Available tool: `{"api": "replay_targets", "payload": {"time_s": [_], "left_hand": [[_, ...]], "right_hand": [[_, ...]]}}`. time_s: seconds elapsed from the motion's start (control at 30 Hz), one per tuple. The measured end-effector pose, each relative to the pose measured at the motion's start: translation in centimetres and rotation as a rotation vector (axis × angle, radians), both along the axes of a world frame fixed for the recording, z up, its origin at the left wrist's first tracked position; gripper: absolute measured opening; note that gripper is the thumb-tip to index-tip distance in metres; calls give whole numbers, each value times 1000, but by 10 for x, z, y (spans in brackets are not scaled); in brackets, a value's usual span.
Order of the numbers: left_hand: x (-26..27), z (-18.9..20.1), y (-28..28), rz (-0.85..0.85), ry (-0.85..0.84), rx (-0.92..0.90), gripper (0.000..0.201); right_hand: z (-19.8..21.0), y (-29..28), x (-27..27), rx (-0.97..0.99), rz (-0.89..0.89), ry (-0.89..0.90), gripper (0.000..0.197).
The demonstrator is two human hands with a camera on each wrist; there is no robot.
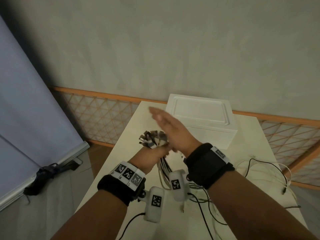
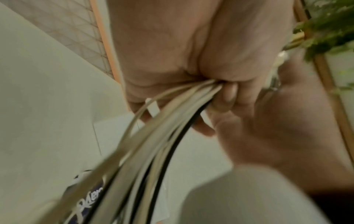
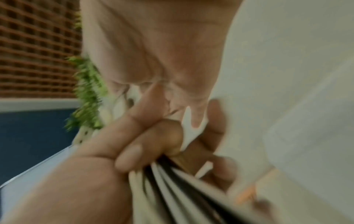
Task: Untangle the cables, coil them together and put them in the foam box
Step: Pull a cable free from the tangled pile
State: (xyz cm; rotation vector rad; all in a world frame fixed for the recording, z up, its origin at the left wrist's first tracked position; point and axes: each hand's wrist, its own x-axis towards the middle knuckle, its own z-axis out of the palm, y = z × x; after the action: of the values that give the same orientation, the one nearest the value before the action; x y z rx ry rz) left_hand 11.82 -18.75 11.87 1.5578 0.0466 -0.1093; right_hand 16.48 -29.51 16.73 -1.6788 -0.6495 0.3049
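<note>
My left hand (image 1: 152,158) grips a bundle of white and black cables (image 1: 164,165) in a fist above the table. The plug ends (image 1: 152,139) fan out above the fist. My right hand (image 1: 166,125) is flat with straight fingers, its palm against the plug ends and the left fist. The left wrist view shows curled fingers (image 2: 228,95) around the cables (image 2: 162,128). From the right wrist, the left fist (image 3: 134,144) clamps the strands (image 3: 172,189) under the right palm (image 3: 153,45). The white foam box (image 1: 200,118) stands at the table's far end with its lid on.
The bundle's loose lengths (image 1: 259,168) trail over the cream table (image 1: 121,153) to the right, some hanging off its edge. An orange lattice fence (image 1: 103,115) runs behind the table. A blue screen (image 1: 26,101) leans at the left. Green foliage (image 2: 325,30) shows nearby.
</note>
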Motion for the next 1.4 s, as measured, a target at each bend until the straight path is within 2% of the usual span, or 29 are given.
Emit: {"api": "replay_targets", "payload": {"time_s": [0.03,0.07,0.1,0.13,0.2,0.23,0.27,0.33,0.43,0.6,0.67,0.7,0.8,0.83,0.9,0.97,1.03,1.07,1.1,1.17,1.2,1.3,1.4], "left_hand": [[4,-3,3,78,-10,-92,25],[7,-6,6,124,-1,-198,39],[8,-8,8,153,5,-297,40],[11,-14,10,190,6,-355,37],[12,-17,10,262,5,-358,41],[14,-20,8,321,-7,-319,45],[14,-20,5,370,-45,-280,46],[13,-20,-1,393,-102,-226,43],[8,-19,-6,288,-65,-242,40],[3,-5,-18,87,41,-534,40],[2,1,-24,68,44,-593,43],[4,1,-24,76,40,-608,42],[8,0,-16,190,48,-593,49],[10,0,-13,219,45,-567,51],[13,0,-10,257,45,-516,52],[15,0,-11,267,63,-454,47],[15,-2,-14,290,72,-363,39],[15,-1,-15,300,65,-328,33],[16,1,-16,297,51,-308,28],[17,4,-15,269,-7,-272,34],[17,7,-14,240,-29,-273,38],[17,8,-15,136,-90,-363,46],[14,5,-20,146,-115,-433,44]], "right_hand": [[-7,-4,3,44,-151,13,46],[-15,-7,4,7,-227,34,44],[-23,-10,3,-98,-204,64,43],[-29,-11,-1,-268,-109,64,41],[-44,-8,-14,-522,33,-26,31],[-50,-4,-21,-529,24,-84,23],[-56,0,-27,-477,-27,-108,19],[-65,1,-33,-383,-153,-112,26],[-69,-7,-29,-313,-231,-68,33],[-73,-33,-14,182,-24,365,23],[-72,-36,-11,246,-12,448,20],[-72,-36,-10,179,-28,391,24],[-62,-39,-8,-217,-116,-74,24],[-55,-38,-11,-266,-142,-163,26],[-44,-32,-22,-272,-39,-210,47],[-53,-15,-33,-465,38,-371,77],[-70,-3,-37,-616,-61,-476,89],[-78,0,-35,-632,-118,-511,83],[-83,0,-30,-623,-147,-539,67],[-80,-5,-23,-613,-155,-498,24],[-75,-7,-22,-600,-154,-453,15],[-68,-13,-21,-548,-171,-454,19],[-61,-19,-16,-533,-96,-495,30]]}}
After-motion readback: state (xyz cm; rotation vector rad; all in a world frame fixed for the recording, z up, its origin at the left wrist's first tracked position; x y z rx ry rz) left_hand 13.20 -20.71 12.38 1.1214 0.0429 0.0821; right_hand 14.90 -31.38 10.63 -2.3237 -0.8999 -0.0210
